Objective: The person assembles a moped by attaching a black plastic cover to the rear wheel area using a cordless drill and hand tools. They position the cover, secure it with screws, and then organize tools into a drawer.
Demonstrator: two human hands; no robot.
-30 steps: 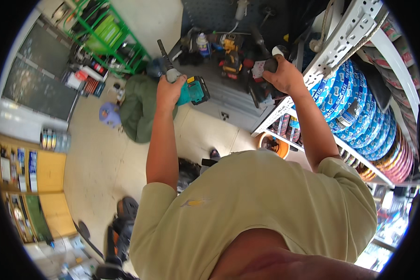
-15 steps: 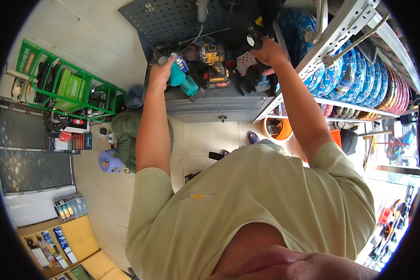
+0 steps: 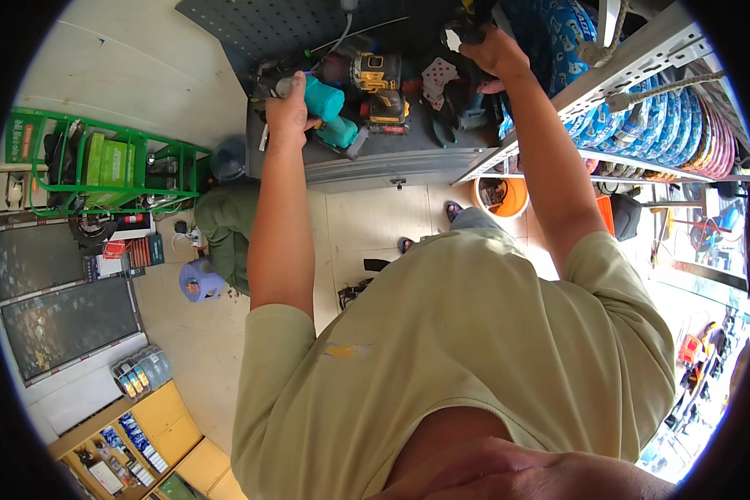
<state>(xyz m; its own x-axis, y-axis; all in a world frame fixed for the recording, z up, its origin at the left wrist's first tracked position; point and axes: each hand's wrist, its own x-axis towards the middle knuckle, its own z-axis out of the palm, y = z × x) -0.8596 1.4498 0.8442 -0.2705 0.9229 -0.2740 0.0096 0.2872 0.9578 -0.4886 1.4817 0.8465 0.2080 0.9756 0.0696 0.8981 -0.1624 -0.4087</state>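
My left hand point(image 3: 287, 117) is at the left end of the dark workbench, its fingers closed around the nose end of a teal cordless power tool point(image 3: 323, 100). To its right lie a yellow-and-black cordless drill point(image 3: 377, 73) and a second yellow-and-black tool or battery point(image 3: 387, 108). Over the bench's right side, my right hand point(image 3: 500, 54) grips a black round thing with a pale oval face point(image 3: 452, 39); its kind is unclear. Below that hand are a playing card point(image 3: 438, 82) and dark-handled pliers point(image 3: 443, 129).
A metal rack point(image 3: 575, 108) with blue-wrapped tyres point(image 3: 633, 125) stands close by my right arm. An orange bucket point(image 3: 517, 198) is on the floor beside it. At left are a green wire shelf point(image 3: 171, 150), a green armchair point(image 3: 225, 225) and a purple stool point(image 3: 200, 282).
The teal tool has shifted up with my left hand and covers the blue can seen before. My right hand has moved farther away with the black thing. The whole view has tilted slightly.
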